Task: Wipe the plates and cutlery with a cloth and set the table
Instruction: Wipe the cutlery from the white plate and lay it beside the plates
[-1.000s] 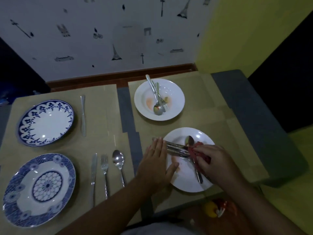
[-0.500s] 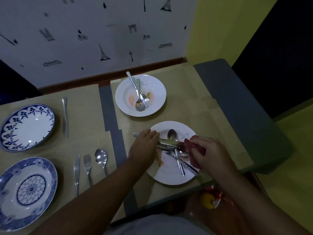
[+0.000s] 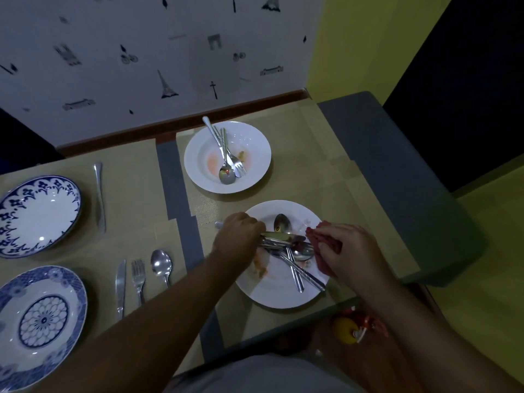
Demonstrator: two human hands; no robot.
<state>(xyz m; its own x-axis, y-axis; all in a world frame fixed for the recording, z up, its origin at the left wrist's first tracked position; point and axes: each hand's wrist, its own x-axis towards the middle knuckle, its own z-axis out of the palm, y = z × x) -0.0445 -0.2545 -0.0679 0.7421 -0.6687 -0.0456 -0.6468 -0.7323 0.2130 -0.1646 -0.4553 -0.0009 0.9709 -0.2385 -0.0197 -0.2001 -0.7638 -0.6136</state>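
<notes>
Looks about half done, blue plates (image 3: 37, 214) set at left: grips soiled cutlery (image 3: 280, 238) in the curled left hand (image 3: 236, 239) over the smeared near plate (image 3: 283, 299), pinches the red cloth (image 3: 323, 241) just beside it in the right hand (image 3: 348, 251), with the far plate (image 3: 255, 143) unwiped.

A stained white plate (image 3: 283, 296) at the tabletop's (image 3: 136, 199) near edge carries a heap of cutlery (image 3: 283, 242), with a crumpled red cloth (image 3: 321, 240) (gripped in the right hand (image 3: 351, 251)) just beside it. Two blue-patterned plates (image 3: 42, 214) lie to the left, a knife, fork and spoon (image 3: 139, 276) alongside.
</notes>
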